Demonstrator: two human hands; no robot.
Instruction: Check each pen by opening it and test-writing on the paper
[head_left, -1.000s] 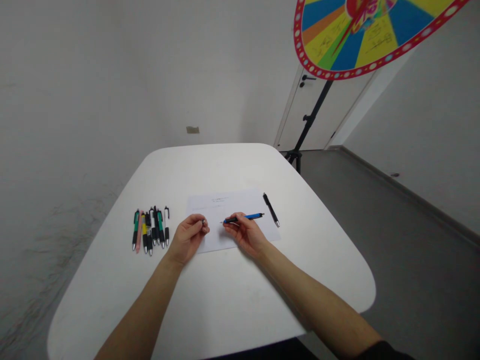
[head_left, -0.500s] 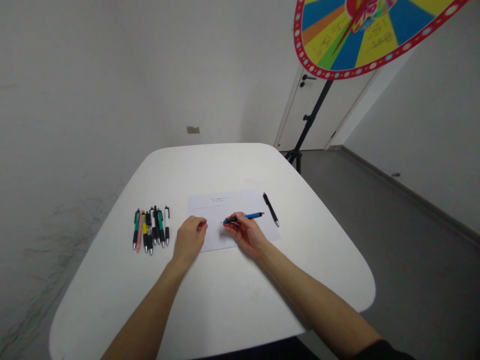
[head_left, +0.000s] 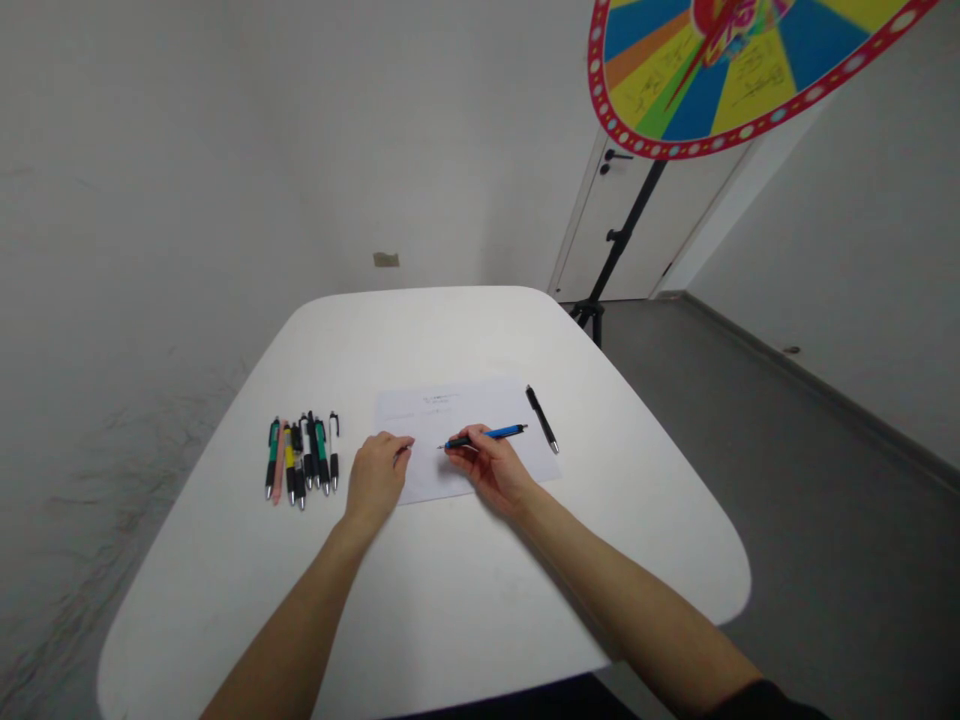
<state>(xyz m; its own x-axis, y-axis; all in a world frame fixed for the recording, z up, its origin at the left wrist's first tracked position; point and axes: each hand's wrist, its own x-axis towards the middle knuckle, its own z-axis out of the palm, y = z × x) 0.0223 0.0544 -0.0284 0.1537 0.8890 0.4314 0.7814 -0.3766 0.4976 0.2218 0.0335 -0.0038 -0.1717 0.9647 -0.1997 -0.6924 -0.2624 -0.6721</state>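
A blue pen [head_left: 506,431] with a dark grip is held in my right hand [head_left: 491,468], its thin point facing left toward my other hand. Thumb and fingers pinch it just above the sheet of paper [head_left: 439,485]. My left hand [head_left: 376,472] rests over the paper's left edge with its fingers pinched together; something tiny seems to be at the fingertips, too small to name. A small gap separates the pen's point from those fingertips. Faint printed or written lines show near the top of the paper.
Several pens [head_left: 306,455], green, white, yellow, black and pink, lie side by side to the left on the white table [head_left: 420,340]. One black pen [head_left: 541,418] lies across the paper's right edge. Behind the table, a colourful prize wheel [head_left: 690,110] stands on a black stand [head_left: 628,225].
My left hand has shifted slightly left, its fingertips drawing a little away from the pen. The blue pen has moved a touch left and its point dips slightly lower.
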